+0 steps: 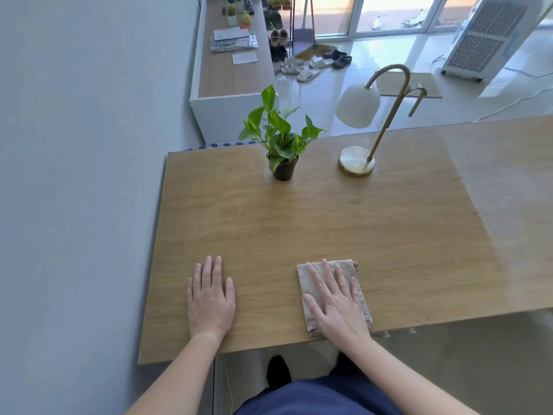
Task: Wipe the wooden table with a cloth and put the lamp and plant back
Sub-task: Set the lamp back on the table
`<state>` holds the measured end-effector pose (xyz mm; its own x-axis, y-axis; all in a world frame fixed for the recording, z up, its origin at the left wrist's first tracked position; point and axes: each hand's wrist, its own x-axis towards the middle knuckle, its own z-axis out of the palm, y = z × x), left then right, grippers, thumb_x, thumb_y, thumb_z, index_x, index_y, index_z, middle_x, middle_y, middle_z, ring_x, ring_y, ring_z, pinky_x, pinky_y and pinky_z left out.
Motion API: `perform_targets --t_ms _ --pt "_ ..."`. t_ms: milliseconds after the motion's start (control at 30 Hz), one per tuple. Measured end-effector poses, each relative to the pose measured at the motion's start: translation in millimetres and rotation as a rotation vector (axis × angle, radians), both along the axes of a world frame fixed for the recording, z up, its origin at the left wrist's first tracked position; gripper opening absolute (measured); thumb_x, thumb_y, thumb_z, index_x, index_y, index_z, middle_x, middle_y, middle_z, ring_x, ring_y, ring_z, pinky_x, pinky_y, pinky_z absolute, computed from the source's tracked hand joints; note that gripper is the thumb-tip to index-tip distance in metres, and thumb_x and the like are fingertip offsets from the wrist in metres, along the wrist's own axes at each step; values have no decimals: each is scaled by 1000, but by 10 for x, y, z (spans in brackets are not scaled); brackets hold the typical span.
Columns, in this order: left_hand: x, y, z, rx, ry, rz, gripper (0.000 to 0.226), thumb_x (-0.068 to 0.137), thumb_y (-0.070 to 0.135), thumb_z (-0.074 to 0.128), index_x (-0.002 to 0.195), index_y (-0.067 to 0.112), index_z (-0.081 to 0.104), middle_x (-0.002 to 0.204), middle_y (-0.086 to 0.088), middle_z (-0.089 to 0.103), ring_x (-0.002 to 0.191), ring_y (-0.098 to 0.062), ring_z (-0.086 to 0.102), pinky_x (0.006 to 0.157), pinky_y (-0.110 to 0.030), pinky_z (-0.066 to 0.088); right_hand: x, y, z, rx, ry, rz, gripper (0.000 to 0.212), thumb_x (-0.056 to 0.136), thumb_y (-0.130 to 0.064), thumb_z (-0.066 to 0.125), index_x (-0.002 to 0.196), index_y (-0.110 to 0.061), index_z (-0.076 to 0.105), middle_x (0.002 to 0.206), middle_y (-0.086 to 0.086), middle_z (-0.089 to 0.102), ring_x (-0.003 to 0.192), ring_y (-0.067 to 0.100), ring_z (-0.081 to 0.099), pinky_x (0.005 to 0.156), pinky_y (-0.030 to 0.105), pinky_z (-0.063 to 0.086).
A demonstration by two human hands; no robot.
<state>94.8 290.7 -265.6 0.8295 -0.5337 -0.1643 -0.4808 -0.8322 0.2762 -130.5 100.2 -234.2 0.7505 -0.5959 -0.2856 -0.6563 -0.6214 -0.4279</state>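
A folded beige cloth (305,272) lies near the front edge of the wooden table (344,223). My right hand (335,301) rests flat on it with straight fingers. My left hand (211,298) lies flat on the bare wood to the left, apart from the cloth. At the far side of the table stands a small green plant in a dark pot (281,139). To its right is a brass lamp with a white shade (363,121), its round base on the wood.
A grey wall (74,175) runs along the table's left edge. Beyond the table are a low white cabinet (230,73) with papers, several shoes (311,64) on the glossy floor, and a white appliance (484,37) at the far right.
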Motion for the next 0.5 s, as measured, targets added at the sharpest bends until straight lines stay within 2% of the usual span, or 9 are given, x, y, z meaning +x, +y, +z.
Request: perform_targets --t_ms 133,167,233,267,333,400,500 --pt "-9 -73 79 -59 79 84 62 113 42 38 171 28 22 180 4 16 167 -18 4 135 -42 1 -37 -93 132 25 -80 24 62 109 -63 29 162 -61 -4 171 -25 -19 158 2 -26 131 38 -14" --pt "-20 -109 111 -80 103 113 61 113 40 41 170 26 27 179 3 19 167 -19 6 134 -43 3 -60 -145 183 30 -106 26 60 110 -60 32 164 -58 7 172 -25 -11 160 0 -19 133 37 -8" --pt "-33 -161 167 -130 149 178 55 112 36 46 165 23 40 176 0 29 166 -22 15 134 -46 11 -88 -262 289 94 -184 -21 50 109 -52 44 159 -46 42 169 -23 29 159 -4 14 132 35 19" --pt "-39 -186 197 -163 162 209 51 112 34 47 161 21 47 172 -2 37 163 -24 22 133 -48 19 -102 -341 364 150 -221 -62 42 109 -47 49 150 -40 57 155 -24 52 148 -7 36 125 33 35" --pt "-55 -258 271 -243 177 242 42 112 30 49 151 18 57 160 -3 52 153 -25 39 126 -48 34 -141 -528 546 256 -269 -151 28 107 -39 56 129 -37 73 117 -25 74 113 -8 64 98 28 55" --pt "-93 -392 366 -323 215 250 37 112 27 49 145 17 62 148 -2 61 141 -24 50 118 -45 42 -201 -755 726 308 -307 -196 21 106 -37 60 118 -36 77 95 -22 77 92 -3 70 80 24 58" --pt "-136 -718 536 -401 309 263 34 112 26 48 142 21 64 139 -1 63 125 -20 57 104 -38 48 -300 -1121 899 333 -355 -229 15 104 -32 65 107 -37 78 85 -27 75 86 -4 69 72 17 54"
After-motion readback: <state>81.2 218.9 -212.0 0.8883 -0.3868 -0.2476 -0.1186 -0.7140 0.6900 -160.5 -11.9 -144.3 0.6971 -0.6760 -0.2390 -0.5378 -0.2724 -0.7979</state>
